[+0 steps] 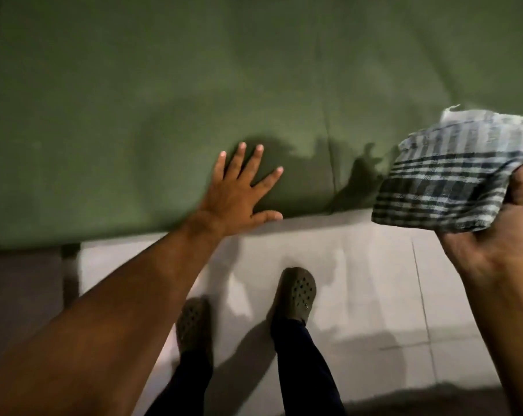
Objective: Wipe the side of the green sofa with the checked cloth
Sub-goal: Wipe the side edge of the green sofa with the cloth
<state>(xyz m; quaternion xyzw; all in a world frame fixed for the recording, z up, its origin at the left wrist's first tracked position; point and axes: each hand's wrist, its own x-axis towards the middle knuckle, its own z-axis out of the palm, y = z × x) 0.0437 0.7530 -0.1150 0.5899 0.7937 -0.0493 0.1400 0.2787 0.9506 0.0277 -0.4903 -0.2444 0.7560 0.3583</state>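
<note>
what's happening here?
A person stands facing the side of a green sofa. The left hand is spread flat against the fabric near its lower edge. The right hand holds a bunched checked cloth up, apparently off the sofa; no wiping contact is visible.

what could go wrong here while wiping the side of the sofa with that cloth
1. The checked cloth sits bunched and loosely draped in the right hand, held off the green sofa; it could slip out or wipe with only a small patch.
2. The left hand is spread flat on the sofa side, probably bracing a forward lean; if it slides on the fabric, balance may go.
3. The floor looks glossy, so the clogs might slip.
</note>
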